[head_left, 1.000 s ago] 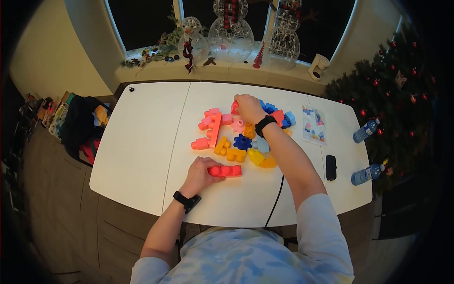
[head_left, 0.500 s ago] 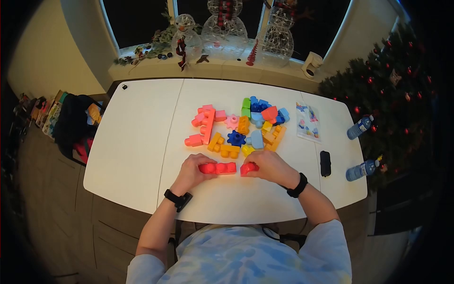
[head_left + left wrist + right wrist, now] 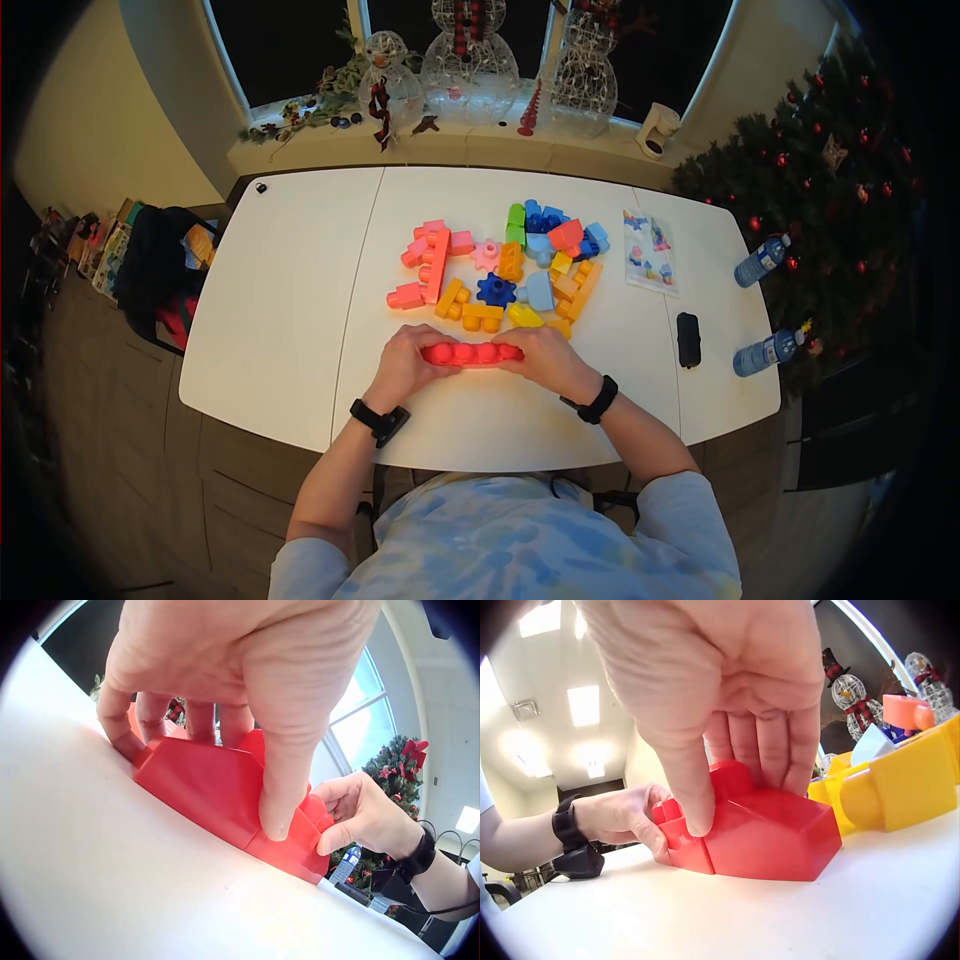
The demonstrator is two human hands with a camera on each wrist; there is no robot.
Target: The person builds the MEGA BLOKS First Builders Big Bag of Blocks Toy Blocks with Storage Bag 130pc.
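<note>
Well, from the head view I see the row of red blocks (image 3: 465, 353) on the bench (image 3: 270, 300), my left grip (image 3: 403, 365) closed round its left end and my right grip (image 3: 558, 362) round its right. Beyond the row lie the pink blocks (image 3: 436, 265) and a dark blue gear (image 3: 496, 290); a black case (image 3: 689, 340) sits well off to the right. Through the left wrist view, I see my left thumb pressed on the near side of the red plastic, with fingers over the far side, and a seam just beside the thumb tip. In the right wrist view, my right thumb and fingers hold a slant-sided red piece against its neighbour, and a yellow block (image 3: 922, 787) stands behind it.
</note>
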